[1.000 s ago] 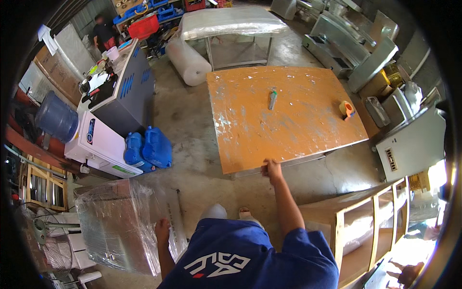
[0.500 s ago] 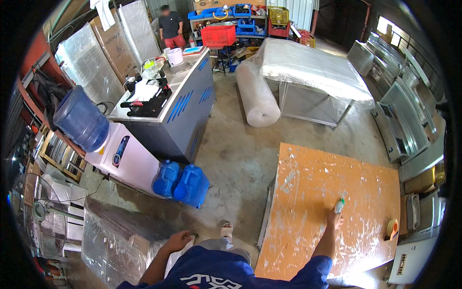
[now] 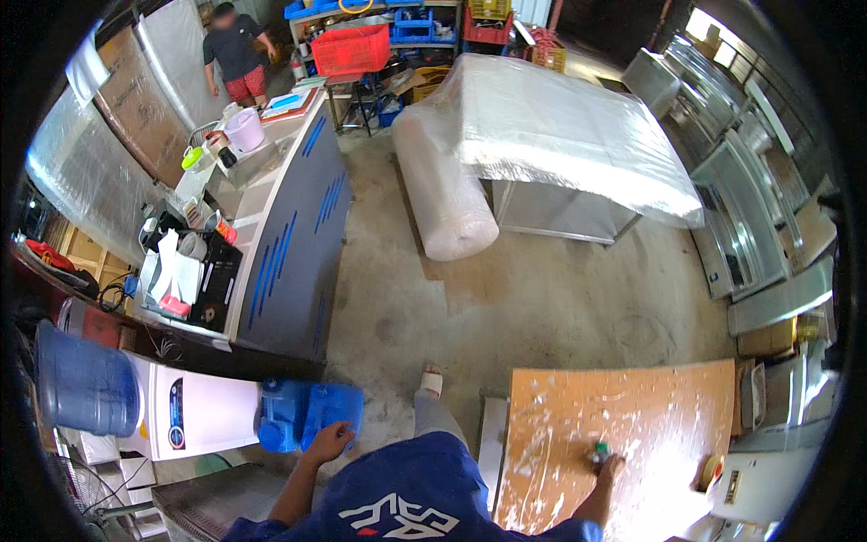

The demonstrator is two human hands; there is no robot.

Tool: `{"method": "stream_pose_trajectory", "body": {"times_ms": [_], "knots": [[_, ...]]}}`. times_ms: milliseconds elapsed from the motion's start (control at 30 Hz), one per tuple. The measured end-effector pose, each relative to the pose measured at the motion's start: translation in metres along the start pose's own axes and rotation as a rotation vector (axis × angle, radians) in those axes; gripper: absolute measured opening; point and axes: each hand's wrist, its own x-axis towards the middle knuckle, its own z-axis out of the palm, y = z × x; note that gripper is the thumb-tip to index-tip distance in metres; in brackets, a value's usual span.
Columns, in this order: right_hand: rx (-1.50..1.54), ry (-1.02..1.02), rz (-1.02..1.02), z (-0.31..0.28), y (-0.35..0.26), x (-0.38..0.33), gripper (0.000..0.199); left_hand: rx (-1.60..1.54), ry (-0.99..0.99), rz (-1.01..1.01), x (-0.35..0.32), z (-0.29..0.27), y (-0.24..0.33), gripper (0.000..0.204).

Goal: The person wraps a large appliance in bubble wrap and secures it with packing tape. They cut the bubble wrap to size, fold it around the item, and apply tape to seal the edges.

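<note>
My right hand (image 3: 611,471) is closed round a small thing with a green top (image 3: 601,448). It looks like a little bottle, but most of it is hidden by my fingers. Beneath that hand lies a scuffed orange-brown board (image 3: 560,411) with pale scraps and scratches over it. A roll of tape (image 3: 711,472) rests at the board's right edge. My left hand (image 3: 330,443) hangs by my side, fingers loosely bent and nothing visible in them. In the picture it overlaps the blue water jugs (image 3: 287,408); contact cannot be made out.
A water dispenser (image 3: 212,406) with a blue bottle (image 3: 86,379) stands left, before a grey counter (image 3: 289,253). Ahead are a bubble-wrap roll (image 3: 447,203) and a plastic-covered table (image 3: 560,135). Wrapped metal equipment (image 3: 750,217) lines the right. Another person (image 3: 237,54) stands far left.
My view has shifted toward the board and counter. My right hand still grips the green-topped thing, now nearer my body. The other person has moved, with arms held farther out.
</note>
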Motion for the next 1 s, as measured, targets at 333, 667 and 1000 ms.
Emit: {"method": "stream_pose_trajectory", "body": {"times_ms": [333, 667, 1000], "knots": [[-1.183, 0.378, -0.164, 0.082, -0.03, 0.016, 0.07, -0.029, 0.033, -0.032, 0.168, -0.133, 0.091, 0.048], [-0.336, 0.255, -0.321, 0.287, -0.248, -0.209, 0.06, 0.008, 0.03, 0.328, 0.459, -0.306, 0.256, 0.047], [0.531, 0.226, -0.322, 0.437, -0.512, -0.379, 0.054, -0.229, -0.1, 0.522, 0.667, -0.489, 0.513, 0.053]]}}
